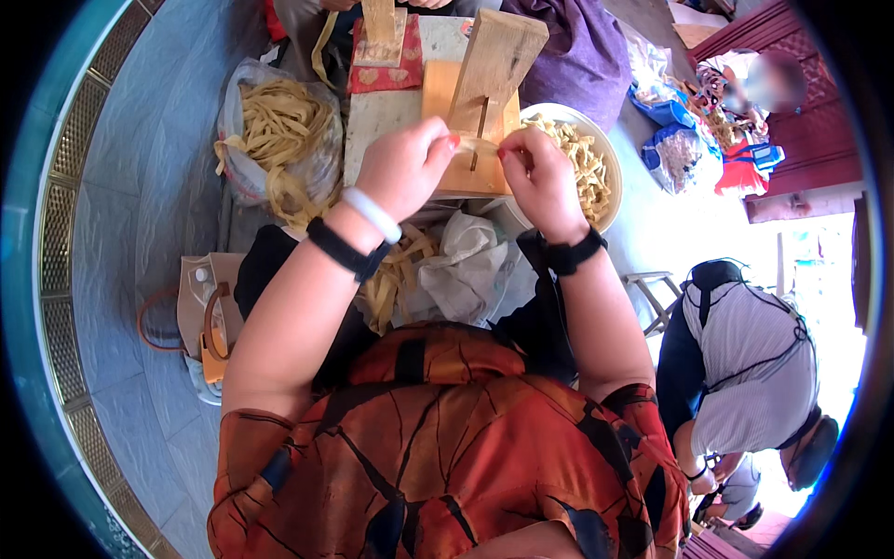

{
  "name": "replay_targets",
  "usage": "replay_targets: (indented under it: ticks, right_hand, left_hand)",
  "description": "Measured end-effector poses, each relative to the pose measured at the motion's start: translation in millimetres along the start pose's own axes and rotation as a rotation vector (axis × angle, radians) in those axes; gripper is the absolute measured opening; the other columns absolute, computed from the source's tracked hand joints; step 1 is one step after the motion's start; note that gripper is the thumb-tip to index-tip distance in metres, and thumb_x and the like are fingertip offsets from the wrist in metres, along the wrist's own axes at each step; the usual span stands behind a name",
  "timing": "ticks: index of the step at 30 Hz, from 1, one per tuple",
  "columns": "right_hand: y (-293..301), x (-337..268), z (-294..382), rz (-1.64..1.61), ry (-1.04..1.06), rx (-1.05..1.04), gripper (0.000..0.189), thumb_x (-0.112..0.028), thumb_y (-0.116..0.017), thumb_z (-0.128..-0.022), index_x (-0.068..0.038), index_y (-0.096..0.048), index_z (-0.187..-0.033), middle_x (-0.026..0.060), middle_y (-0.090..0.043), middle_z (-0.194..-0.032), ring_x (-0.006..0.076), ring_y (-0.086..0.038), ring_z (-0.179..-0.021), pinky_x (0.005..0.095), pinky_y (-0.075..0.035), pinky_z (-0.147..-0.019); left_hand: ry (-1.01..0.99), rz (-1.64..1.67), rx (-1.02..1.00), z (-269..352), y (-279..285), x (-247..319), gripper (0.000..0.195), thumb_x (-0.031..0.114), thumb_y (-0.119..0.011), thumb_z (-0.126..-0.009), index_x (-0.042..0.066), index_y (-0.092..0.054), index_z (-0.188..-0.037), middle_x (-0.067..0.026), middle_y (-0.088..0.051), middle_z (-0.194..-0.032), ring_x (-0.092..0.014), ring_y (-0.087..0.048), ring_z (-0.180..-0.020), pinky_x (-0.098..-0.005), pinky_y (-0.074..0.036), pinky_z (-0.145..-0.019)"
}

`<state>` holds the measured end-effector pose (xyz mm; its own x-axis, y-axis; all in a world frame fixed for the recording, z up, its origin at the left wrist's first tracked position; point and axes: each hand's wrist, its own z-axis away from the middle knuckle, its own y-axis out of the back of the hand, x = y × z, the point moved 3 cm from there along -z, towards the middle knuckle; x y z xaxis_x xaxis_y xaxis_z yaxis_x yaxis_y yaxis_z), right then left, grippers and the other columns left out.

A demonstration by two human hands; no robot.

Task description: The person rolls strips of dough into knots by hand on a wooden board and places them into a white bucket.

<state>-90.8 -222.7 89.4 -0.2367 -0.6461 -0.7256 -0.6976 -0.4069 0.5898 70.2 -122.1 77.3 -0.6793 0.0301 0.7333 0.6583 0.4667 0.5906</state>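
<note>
Between the fingertips of my left hand and my right hand, a thin pale strip is stretched. It lies over a yellowish wooden base, near a narrow dark slot or rod whose exact form I cannot tell. From that base a thick wooden board leans upward. Beside my right hand stands a white basin holding many short, folded or knotted pale pieces. Left of my left hand, an open plastic bag contains long yellowish flat strips.
A worn low table supports the base. Another person's hands are beyond it, near a second wooden stand. More strips and a crumpled white sack lie below. A handbag is at left; a person bends over at right.
</note>
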Motion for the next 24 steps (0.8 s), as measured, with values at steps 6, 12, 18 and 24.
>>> replay_targets:
  ticks: [6, 12, 18, 24]
  right_hand:
    - [10, 52, 9, 0.46, 0.079, 0.068, 0.016, -0.012, -0.058, -0.085, -0.006, -0.059, -0.1, 0.0163, -0.062, -0.09, 0.0363, -0.061, -0.084, 0.0445, -0.049, -0.074]
    - [0, -26, 53, 0.056, 0.292, -0.256, 0.032, -0.006, -0.07, -0.078, -0.005, -0.059, -0.109, 0.0125, -0.062, -0.094, 0.0308, -0.06, -0.085, 0.0374, -0.048, -0.075]
    - [10, -25, 63, 0.162, 0.416, -0.07, 0.02, -0.002, -0.064, -0.074, -0.005, -0.059, -0.093, 0.0092, -0.057, -0.066, 0.0311, -0.058, -0.061, 0.0412, -0.048, -0.059]
    - [-29, -47, 100, -0.029, 0.51, -0.328, 0.027, -0.002, -0.061, -0.073, -0.006, -0.057, -0.099, 0.0103, -0.059, -0.073, 0.0291, -0.059, -0.066, 0.0391, -0.049, -0.062]
  left_hand:
    - [0.117, -0.188, -0.036, 12, -6, -22, 0.015, 0.021, -0.056, -0.089, 0.007, -0.055, -0.083, -0.0155, -0.061, -0.072, -0.037, -0.059, -0.068, -0.0453, -0.047, -0.06]
    - [-0.079, 0.306, -0.24, 55, -20, 21, 0.011, 0.014, -0.054, -0.091, 0.004, -0.055, -0.09, -0.0102, -0.057, -0.073, -0.024, -0.057, -0.065, -0.034, -0.045, -0.061]
    - [0.528, 1.201, -0.605, 96, -32, -16, 0.017, 0.022, -0.051, -0.096, 0.007, -0.054, -0.089, 0.0038, -0.044, -0.068, -0.005, -0.037, -0.058, -0.0199, -0.03, -0.052]
    - [0.355, 1.42, -0.262, 86, -21, 4, 0.018, 0.011, -0.056, -0.09, 0.003, -0.06, -0.106, -0.0038, -0.058, -0.094, -0.012, -0.054, -0.081, -0.0269, -0.044, -0.07]
